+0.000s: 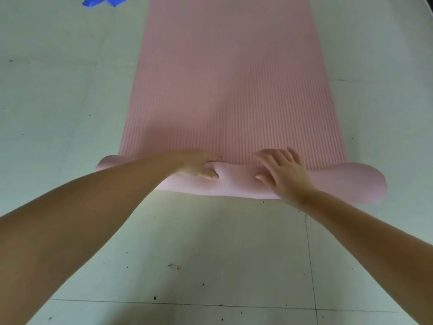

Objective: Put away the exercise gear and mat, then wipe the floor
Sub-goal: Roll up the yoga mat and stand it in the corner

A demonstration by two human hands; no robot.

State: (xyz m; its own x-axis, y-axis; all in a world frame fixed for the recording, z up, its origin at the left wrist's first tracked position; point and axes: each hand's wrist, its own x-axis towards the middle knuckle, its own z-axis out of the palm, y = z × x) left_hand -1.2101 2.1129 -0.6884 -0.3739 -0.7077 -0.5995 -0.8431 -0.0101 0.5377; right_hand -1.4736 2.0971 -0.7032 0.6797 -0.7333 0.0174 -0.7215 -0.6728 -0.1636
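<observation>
Nearest us, our two bare forearms reach out over the pale tiled floor [210, 254] to the rolled near end of the pink mat [225, 90]. Our left hand [199, 165] curls its fingers and thumb into the roll, gripping it, while our right hand [283, 170] presses on it with spread fingers. Beyond both hands the mat lies flat; a blue cloth [103, 0] lies far off, beyond the left hand.

Tiled floor [58, 109]: pink mat [229, 90], blue cloth [103, 0].
</observation>
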